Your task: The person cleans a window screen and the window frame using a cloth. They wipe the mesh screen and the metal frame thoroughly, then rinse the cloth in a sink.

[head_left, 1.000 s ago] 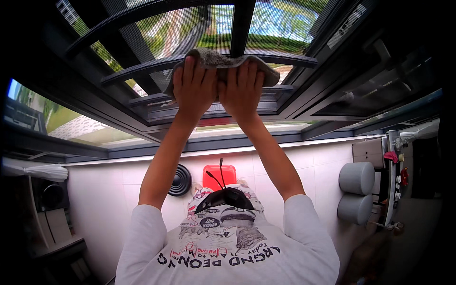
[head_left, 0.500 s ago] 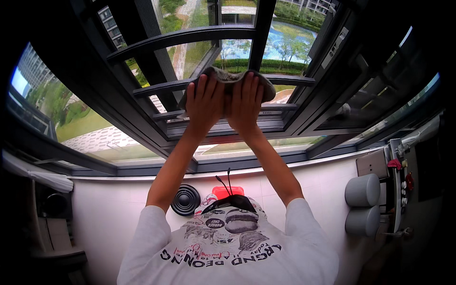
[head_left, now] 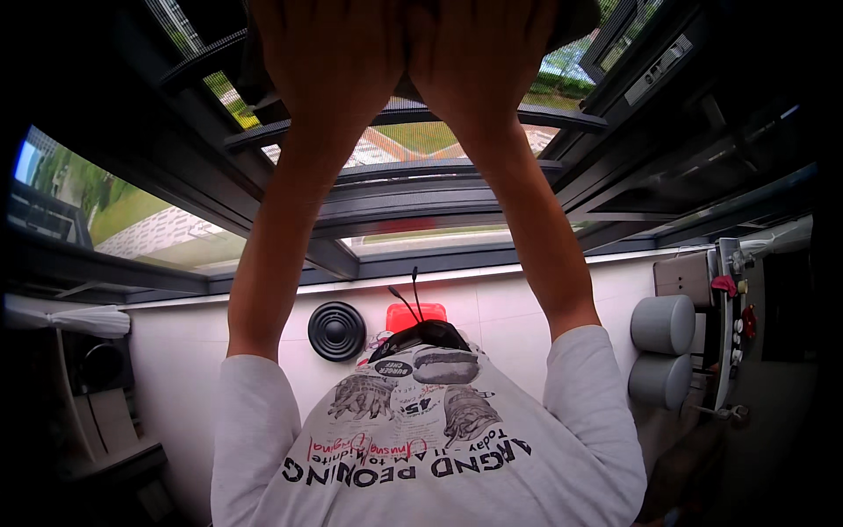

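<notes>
Ideally, the left hand [head_left: 334, 57] and right hand [head_left: 483, 57], side by side at 12 o'clock, would press evenly on the dark, rumpled cloth [head_left: 575, 22] showing past their edges; shadow hides the fingertips, so I cannot tell whether they grip or lie flat. Beyond, smooth strokes should follow the dark, metal-looking crossbar [head_left: 566, 120] from 10 to 2 o'clock.

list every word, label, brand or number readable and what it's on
Shirt: big black letters and red script, upside down here, plus black digits; not copied.
Shirt's dark oval: pale letters, not copied.
Shirt's smaller print: too small to read.
Pale strip on window frame: any marks too small to read.
</notes>
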The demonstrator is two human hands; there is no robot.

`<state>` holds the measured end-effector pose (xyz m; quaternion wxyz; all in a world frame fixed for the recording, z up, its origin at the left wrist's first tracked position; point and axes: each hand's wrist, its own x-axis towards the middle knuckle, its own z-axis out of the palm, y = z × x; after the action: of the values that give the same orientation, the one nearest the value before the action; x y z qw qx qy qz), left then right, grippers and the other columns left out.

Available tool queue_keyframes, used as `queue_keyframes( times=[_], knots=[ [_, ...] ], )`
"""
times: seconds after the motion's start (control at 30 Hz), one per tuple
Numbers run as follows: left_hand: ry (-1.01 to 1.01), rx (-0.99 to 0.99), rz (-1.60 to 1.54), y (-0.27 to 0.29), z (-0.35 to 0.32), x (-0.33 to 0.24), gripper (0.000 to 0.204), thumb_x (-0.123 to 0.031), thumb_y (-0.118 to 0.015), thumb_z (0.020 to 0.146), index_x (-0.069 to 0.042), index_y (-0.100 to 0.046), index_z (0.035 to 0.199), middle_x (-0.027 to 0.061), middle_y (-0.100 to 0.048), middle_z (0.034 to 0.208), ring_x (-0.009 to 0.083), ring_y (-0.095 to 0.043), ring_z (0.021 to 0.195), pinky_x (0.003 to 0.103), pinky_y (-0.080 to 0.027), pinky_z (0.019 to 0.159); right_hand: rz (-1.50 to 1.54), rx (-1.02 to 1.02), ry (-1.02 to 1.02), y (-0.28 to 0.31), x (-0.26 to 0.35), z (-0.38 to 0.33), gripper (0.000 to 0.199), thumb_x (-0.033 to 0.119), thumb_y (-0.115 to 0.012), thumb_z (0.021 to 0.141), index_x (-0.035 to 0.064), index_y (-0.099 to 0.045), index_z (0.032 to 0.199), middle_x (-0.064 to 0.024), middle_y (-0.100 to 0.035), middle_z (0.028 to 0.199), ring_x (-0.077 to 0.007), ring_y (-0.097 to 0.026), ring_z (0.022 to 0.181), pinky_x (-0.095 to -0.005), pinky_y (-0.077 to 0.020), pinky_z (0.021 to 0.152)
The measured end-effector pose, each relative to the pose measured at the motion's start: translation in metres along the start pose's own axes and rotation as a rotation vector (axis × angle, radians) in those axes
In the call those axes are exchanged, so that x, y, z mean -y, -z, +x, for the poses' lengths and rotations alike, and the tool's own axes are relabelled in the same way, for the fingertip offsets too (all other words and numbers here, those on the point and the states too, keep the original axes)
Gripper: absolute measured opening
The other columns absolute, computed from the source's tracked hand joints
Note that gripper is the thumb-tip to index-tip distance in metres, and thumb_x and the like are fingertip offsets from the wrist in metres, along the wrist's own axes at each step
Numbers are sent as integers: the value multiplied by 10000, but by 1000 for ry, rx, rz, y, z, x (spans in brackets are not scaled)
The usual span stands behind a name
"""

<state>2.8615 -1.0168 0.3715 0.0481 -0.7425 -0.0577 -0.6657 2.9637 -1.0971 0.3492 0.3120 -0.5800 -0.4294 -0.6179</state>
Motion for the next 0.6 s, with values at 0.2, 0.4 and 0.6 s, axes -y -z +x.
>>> queue_keyframes(
  times=[0.2, 0.4, 0.6],
  knots=[
    [-190, 449, 254, -11, -236, -13, 419, -319, -568, 901, -228, -625, 1306, -29, -517, 1485, 236, -391, 1418, 484, -264, 1137, -50, 501, -99, 41, 22, -228, 368, 413, -590, 894, 109, -656, 1091, -197, -576, 1339, -388, -543, 1210, -570, -407, 950],
    [-317, 660, 338, 10, -313, 0, 488, -377, -524, 925, -238, -577, 1390, -55, -463, 1537, 175, -302, 1484, 422, -139, 1223, 142, 785, -248, 68, 66, -302, 572, 382, -647, 893, -16, -557, 1294, -291, -471, 1431, -473, -431, 1335, -637, -302, 1106],
    [-357, 562, 258, 14, -273, 9, 506, -390, -529, 934, -202, -573, 1401, -40, -448, 1552, 161, -297, 1490, 411, -150, 1222, 147, 664, -303, 53, 80, -293, 595, 346, -585, 943, -95, -506, 1334, -381, -329, 1494, -572, -338, 1362, -681, -239, 1118]
  ],
)
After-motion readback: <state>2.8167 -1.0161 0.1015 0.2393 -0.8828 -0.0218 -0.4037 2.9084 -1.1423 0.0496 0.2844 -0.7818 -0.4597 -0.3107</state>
